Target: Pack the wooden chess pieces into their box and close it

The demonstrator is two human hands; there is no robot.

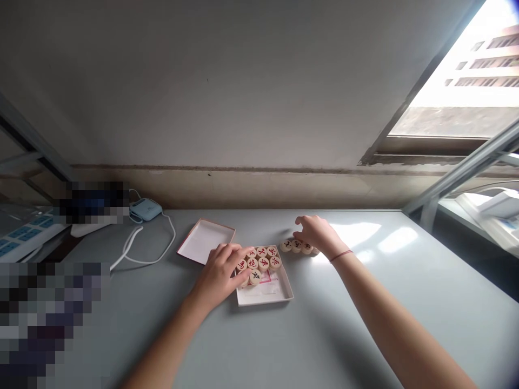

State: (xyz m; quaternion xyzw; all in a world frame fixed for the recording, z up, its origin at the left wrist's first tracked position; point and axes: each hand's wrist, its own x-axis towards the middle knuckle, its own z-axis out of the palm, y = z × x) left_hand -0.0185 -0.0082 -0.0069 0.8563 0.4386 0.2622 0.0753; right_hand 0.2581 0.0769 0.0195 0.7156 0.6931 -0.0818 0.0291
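Observation:
A shallow white box [284, 289] lies on the grey table and holds several round wooden chess pieces [263, 263] with red characters. My left hand [221, 270] rests on the box's left edge, fingers bent over the nearest pieces. To the right of the box, several more wooden pieces [295, 246] lie on the table. My right hand [318, 233] covers that group, fingers curled down onto them; what its fingers grip is hidden. The box's lid [205, 240] lies open side up to the left.
A small blue device [146, 208] with a white cable [133, 246] sits at the back left near the wall. A window and metal frame stand at the right. Sunlit patches fall on the table's right part [389, 237].

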